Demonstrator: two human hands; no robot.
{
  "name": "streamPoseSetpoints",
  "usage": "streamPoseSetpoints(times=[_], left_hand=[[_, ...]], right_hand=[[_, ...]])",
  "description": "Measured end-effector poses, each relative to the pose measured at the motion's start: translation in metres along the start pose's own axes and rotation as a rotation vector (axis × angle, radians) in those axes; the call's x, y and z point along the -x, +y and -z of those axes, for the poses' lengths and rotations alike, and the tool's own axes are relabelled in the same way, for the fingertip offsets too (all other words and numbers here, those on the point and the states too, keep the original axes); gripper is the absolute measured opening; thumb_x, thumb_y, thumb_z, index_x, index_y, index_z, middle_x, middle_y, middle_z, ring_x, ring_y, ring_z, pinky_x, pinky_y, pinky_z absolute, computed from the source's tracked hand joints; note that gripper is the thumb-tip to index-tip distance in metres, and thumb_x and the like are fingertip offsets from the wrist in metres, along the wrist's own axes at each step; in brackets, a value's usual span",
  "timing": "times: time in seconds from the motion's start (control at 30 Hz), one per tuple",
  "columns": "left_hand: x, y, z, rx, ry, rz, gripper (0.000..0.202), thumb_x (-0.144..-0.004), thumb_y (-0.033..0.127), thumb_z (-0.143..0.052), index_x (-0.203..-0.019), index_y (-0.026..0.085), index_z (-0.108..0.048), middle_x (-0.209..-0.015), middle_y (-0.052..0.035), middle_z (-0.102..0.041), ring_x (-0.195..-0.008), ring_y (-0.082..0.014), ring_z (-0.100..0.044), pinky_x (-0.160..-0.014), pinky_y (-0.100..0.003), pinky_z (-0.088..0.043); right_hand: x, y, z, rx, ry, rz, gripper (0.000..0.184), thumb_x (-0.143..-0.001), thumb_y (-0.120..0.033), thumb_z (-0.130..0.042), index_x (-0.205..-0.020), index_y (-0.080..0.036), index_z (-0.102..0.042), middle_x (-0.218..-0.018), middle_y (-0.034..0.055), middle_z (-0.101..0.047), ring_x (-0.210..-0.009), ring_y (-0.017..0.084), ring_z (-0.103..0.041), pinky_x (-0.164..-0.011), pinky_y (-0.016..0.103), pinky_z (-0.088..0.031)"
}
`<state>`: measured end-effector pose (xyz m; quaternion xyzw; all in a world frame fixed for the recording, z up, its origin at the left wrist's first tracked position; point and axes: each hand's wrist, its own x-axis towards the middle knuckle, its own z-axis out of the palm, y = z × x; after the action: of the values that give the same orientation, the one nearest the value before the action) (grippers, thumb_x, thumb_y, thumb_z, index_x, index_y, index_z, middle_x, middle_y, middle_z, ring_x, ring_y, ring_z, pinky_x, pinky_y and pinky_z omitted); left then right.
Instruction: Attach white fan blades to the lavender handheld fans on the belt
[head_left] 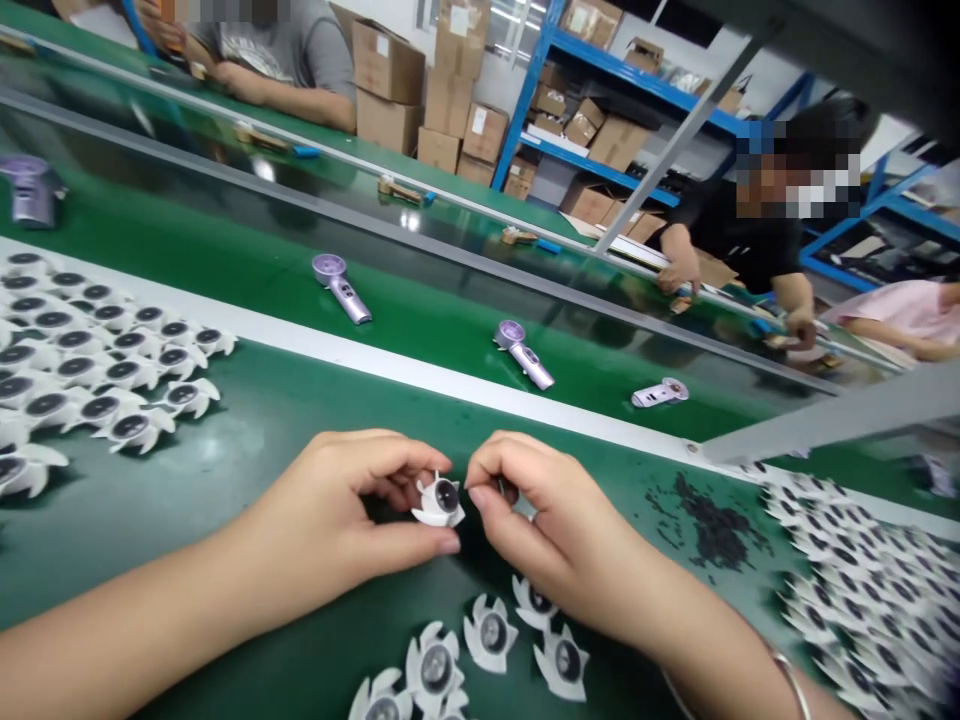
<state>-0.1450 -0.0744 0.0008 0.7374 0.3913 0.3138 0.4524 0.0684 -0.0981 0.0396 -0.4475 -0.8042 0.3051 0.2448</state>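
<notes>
At the green counter: white fan rotor pinched in left hand

Left hand (322,510) holds the white fan rotor (439,505) in a narrow pinch between thumb and fingers (411,462), just above the counter (157,530). Right hand (547,510) draws its fingers narrow on a small dark piece (504,490), mostly hidden, just beside the rotor. Loose black bits (712,528) lie near the right hand; rotor rows (82,360) sit to the left.

Risk: a slipped pinch would drop the small dark piece among the black bits, where it could be lost.

Containers: cardboard boxes (386,90) on the floor and blue shelves (592,80), closed or turned away; contents cannot be told.
</notes>
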Motion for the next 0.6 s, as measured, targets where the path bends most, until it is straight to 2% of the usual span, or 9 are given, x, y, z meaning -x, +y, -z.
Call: streamPoseSetpoints(times=[0.1, 0.2, 0.4, 0.5, 0.6], left_hand=[[0.0, 0.004, 0.002, 0.048, 0.015, 0.039, 0.029, -0.064, 0.028, -0.085, -0.09, 0.021, -0.073, -0.073, 0.0036, -0.069, -0.06, -0.009, -0.063, -0.055, -0.015, -0.052], [-0.001, 0.007, 0.003, 0.079, 0.002, 0.091, 0.03, -0.059, 0.029, -0.089, -0.084, 0.021, -0.074, -0.065, 0.0047, -0.065, -0.057, -0.0089, -0.06, -0.052, -0.015, -0.05], [-0.001, 0.009, 0.004, 0.161, -0.054, 0.203, 0.029, -0.064, 0.039, -0.086, -0.084, 0.021, -0.074, -0.071, 0.0015, -0.067, -0.061, -0.0123, -0.062, -0.055, -0.02, -0.052], [-0.001, 0.007, 0.002, 0.2, -0.024, 0.252, 0.03, -0.064, 0.039, -0.086, -0.085, 0.021, -0.074, -0.072, 0.0006, -0.069, -0.063, -0.0136, -0.063, -0.057, -0.021, -0.054], [-0.001, 0.002, 0.0, 0.331, -0.016, 0.337, 0.035, -0.063, 0.037, -0.087, -0.092, 0.022, -0.074, -0.075, 0.0, -0.072, -0.069, -0.0162, -0.068, -0.064, -0.023, -0.057]], right_hand=[[-0.004, -0.002, -0.012, -0.002, 0.014, 0.04, 0.011, -0.088, -0.009, -0.052, -0.085, -0.02, -0.054, -0.081, -0.0015, -0.055, -0.071, 0.01, -0.051, -0.064, 0.021, -0.041], [-0.004, 0.0, -0.016, 0.063, 0.059, 0.1, 0.01, -0.089, -0.01, -0.052, -0.085, -0.019, -0.054, -0.08, -0.0008, -0.055, -0.07, 0.011, -0.05, -0.063, 0.022, -0.041], [-0.005, 0.003, -0.016, 0.089, 0.058, 0.122, 0.011, -0.091, -0.012, -0.052, -0.084, -0.02, -0.055, -0.079, 0.0004, -0.058, -0.069, 0.012, -0.052, -0.061, 0.024, -0.043], [0.001, 0.001, -0.017, 0.118, 0.064, 0.183, 0.015, -0.09, -0.008, -0.051, -0.097, -0.019, -0.059, -0.086, 0.0044, -0.062, -0.075, 0.016, -0.055, -0.066, 0.029, -0.047], [0.007, 0.0, -0.016, 0.219, 0.042, 0.32, 0.033, -0.086, -0.003, -0.049, -0.116, -0.014, -0.057, -0.095, 0.0111, -0.065, -0.082, 0.021, -0.058, -0.072, 0.037, -0.049]])
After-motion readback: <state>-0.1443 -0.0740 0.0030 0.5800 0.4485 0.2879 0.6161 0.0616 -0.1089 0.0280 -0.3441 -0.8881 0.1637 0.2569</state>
